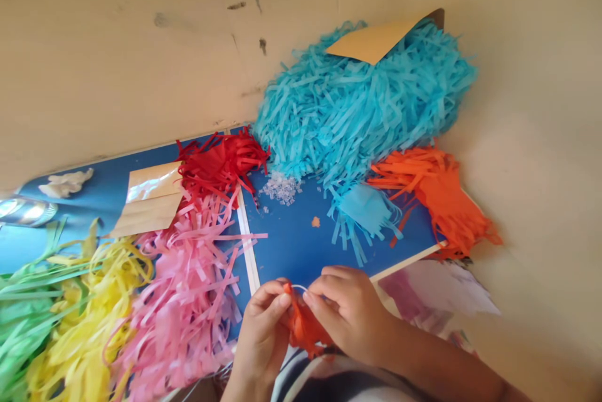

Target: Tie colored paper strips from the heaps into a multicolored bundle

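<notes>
Pinching a crumpled orange tissue-paper tassel (303, 330) over the near edge of the blue surface (291, 245): the left hand (261, 336) and the right hand (352, 320) meet at its top, fingers (275, 301) closed on the paper, where a thin white loop (298, 288) shows. A pink shredded-paper fringe (188, 301) lies just to the left, and a light-blue shredded-paper pile (357, 107) sits beyond.

We see a sky-blue tissue fringe heap (362, 107), orange fringe (442, 201), red fringe (219, 163), pink fringe (188, 301), yellow fringe (89, 314), pale green fringe (19, 314), our deep blue tabletop (291, 239), a tan card (376, 41), the orange-red tissue tassel (303, 327) we pinch.
</notes>
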A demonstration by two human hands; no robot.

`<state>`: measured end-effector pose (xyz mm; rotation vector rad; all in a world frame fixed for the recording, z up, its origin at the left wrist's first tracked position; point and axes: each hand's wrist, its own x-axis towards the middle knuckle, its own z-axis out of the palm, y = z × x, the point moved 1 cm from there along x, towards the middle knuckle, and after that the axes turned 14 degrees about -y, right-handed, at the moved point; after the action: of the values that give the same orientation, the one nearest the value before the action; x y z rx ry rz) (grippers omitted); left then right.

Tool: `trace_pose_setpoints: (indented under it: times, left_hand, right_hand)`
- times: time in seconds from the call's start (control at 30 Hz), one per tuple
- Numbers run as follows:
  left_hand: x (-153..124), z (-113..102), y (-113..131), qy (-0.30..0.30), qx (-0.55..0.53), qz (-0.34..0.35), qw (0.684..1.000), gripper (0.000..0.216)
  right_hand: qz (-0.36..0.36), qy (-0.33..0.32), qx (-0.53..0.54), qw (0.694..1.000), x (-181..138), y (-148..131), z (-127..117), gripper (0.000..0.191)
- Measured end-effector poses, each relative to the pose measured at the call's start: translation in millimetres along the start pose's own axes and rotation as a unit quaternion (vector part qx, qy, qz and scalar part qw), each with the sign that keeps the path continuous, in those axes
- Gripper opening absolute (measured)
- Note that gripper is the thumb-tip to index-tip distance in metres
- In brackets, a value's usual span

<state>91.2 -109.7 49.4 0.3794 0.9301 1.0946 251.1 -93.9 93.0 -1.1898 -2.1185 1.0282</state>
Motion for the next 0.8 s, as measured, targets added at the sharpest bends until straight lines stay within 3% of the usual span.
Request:
trace_pose_setpoints:
  times: [0.3,0.47,0.63,0.7,0.8]
  left_hand:
    - [1,4,-1,0.031,-0.049,-0.033,0.998,0.035]
    - [0,0,0,-0.004,-0.029,-0.023,0.999,0.032]
    - [-2,3,1,-0.057,0.064,0.012,0.996,0.036]
    - [-5,7,2,-0.036,0.123,0.055,0.990,0.040]
    - [-12,9,-1,0.026,0.272,0.125,0.954,0.034]
  right_hand:
    - [-0.021,-0.034,0.004,0.999,-1,-2,-3,0.029]
    - [-0.014,-0.053,0.027,0.998,0,-1,-5,0.026]
    - [0.025,-0.132,0.065,0.989,6,3,-12,0.022]
    - [0.049,-0.160,0.048,0.985,5,4,-13,0.008]
    - [0.066,-0.177,0.023,0.982,2,5,-10,0.014]
